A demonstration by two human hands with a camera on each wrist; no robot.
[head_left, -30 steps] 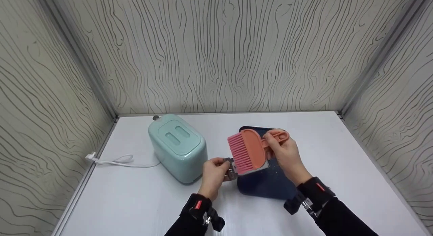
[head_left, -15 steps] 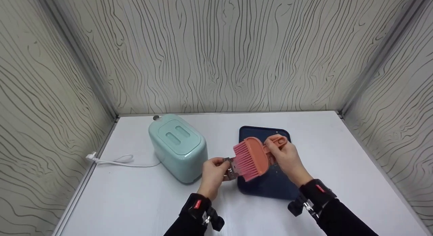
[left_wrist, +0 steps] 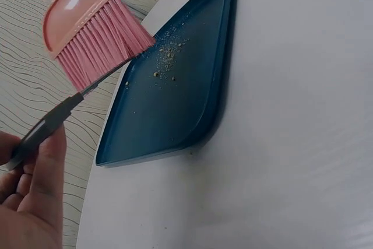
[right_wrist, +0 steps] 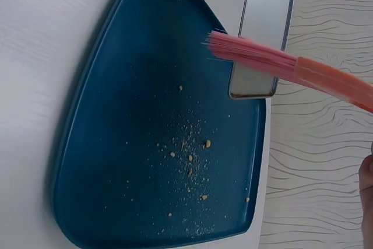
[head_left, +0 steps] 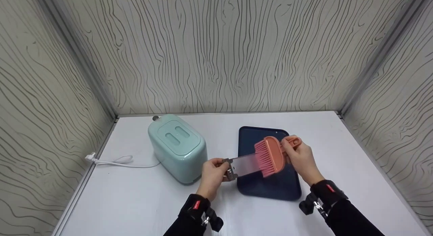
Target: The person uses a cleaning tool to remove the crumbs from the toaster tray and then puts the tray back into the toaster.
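Head view: brushing seems the step in progress. A metal plate (head_left: 244,165) is pinched by the left hand (head_left: 211,175), its far end over the blue tray (head_left: 265,192); the brush (head_left: 276,155) is gripped by the right hand (head_left: 301,159). Next, a steady plate is called for; whether it is clean cannot be told.

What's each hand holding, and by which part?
The left hand pinches the narrow tray by its grey end; the right hand holds the brush by its handle.

2 dim, soft-shadowed wrist views
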